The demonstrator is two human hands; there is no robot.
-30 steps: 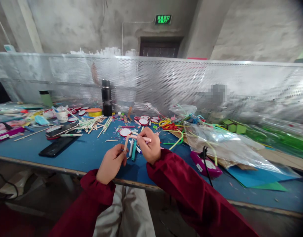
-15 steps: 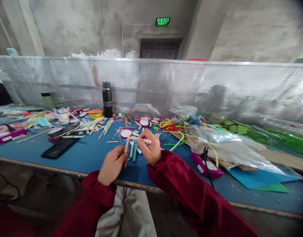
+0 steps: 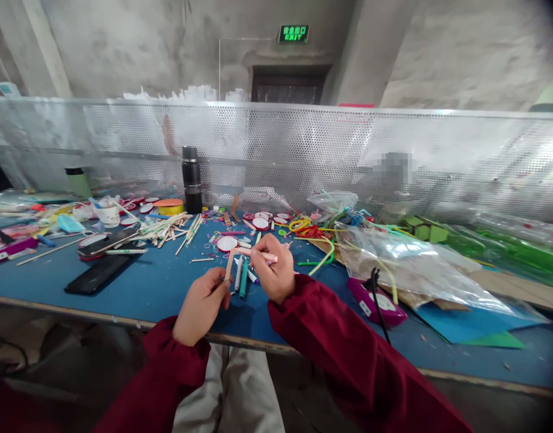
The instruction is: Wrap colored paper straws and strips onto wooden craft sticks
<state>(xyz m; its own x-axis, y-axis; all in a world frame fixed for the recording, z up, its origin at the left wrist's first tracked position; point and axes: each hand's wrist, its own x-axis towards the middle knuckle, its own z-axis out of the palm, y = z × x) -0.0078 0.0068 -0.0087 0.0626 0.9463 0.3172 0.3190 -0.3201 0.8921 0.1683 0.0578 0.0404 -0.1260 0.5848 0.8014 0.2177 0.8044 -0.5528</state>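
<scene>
Our left hand (image 3: 202,304) pinches a wooden stick (image 3: 230,266) by its lower end and holds it tilted upward, just above the blue table (image 3: 168,282) near the front edge. Our right hand (image 3: 273,270) is closed round a pink marker (image 3: 261,255), held level with its tip at the stick's upper end; we cannot tell whether it touches. We judge this to be the marking step, which calls for a steady stick. Loose markers (image 3: 243,280) lie just beneath, and a black flask (image 3: 192,179) stands well behind.
</scene>
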